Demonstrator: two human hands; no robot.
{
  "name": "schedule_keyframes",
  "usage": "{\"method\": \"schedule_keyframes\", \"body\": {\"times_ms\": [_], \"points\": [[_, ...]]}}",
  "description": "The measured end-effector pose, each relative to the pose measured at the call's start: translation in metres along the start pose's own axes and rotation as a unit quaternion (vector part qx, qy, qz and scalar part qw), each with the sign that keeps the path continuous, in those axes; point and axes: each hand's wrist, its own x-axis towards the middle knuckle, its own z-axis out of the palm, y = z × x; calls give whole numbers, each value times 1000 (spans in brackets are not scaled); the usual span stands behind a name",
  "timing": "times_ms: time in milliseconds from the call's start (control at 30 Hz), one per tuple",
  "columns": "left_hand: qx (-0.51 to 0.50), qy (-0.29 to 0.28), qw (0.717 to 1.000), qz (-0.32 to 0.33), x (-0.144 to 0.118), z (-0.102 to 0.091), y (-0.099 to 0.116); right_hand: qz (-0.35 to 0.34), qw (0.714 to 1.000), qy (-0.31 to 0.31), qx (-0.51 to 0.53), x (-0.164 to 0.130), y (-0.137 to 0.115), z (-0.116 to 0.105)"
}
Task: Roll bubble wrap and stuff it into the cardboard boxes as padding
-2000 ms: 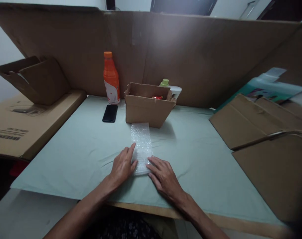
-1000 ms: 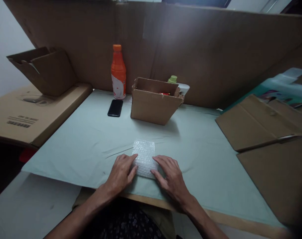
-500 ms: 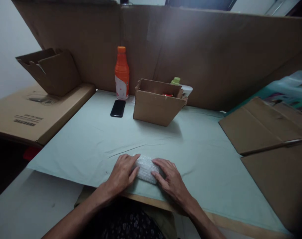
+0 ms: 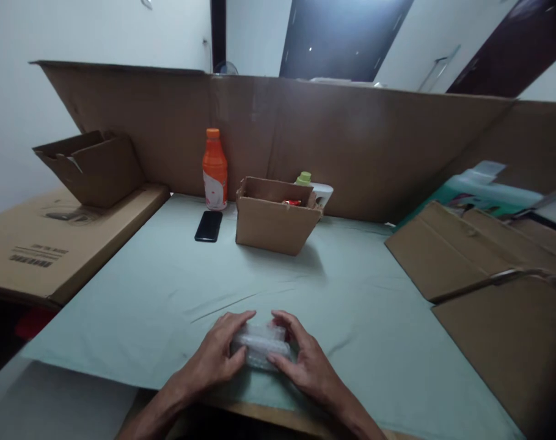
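A small bundle of clear bubble wrap (image 4: 262,347) lies near the front edge of the cloth-covered table. My left hand (image 4: 217,351) is curled round its left end, thumb on the near side and fingers on the far side. Round the right end, my right hand (image 4: 308,359) holds it the same way. A lengthwise fold runs along the wrap, and a bit of red shows by the right fingers. What is inside the wrap I cannot make out.
Farther back stand an open cardboard box (image 4: 273,226), an orange bottle (image 4: 214,171) and a black phone (image 4: 208,226). A cardboard screen (image 4: 351,146) closes off the back. Cardboard flaps (image 4: 452,250) flank the right; a flat carton (image 4: 40,250) lies at left.
The view has tilted upward, so the table sits lower in the picture. Between my hands the bubble wrap has turned; a fold and a red bit now show. Both hands stay on it.
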Motion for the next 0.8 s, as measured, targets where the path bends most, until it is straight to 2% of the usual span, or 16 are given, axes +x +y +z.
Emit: {"method": "schedule_keyframes", "body": {"times_ms": [133, 167, 233, 333, 433, 533, 600, 667, 800], "points": [[51, -10, 996, 79, 24, -14, 11, 38, 997, -24, 64, 4, 5, -20], [80, 11, 992, 101, 37, -22, 15, 50, 996, -17, 77, 5, 8, -26], [160, 89, 972, 145, 74, -43, 26, 86, 989, 15, 119, 6, 17, -35], [284, 184, 922, 190, 144, -77, 44, 121, 976, 49, 174, 2, 31, -41], [363, 174, 899, 172, 210, -99, 50, 122, 972, 82, 181, -3, 42, -39], [389, 132, 901, 139, 247, -105, 43, 116, 975, 98, 161, -5, 46, -35], [389, 118, 903, 140, 249, -105, 39, 115, 976, 106, 155, -5, 46, -38], [389, 121, 899, 158, 234, -104, 40, 117, 971, 124, 167, -8, 44, -48], [389, 143, 888, 200, 164, -102, 56, 131, 962, 164, 176, -30, 43, -91]]}}
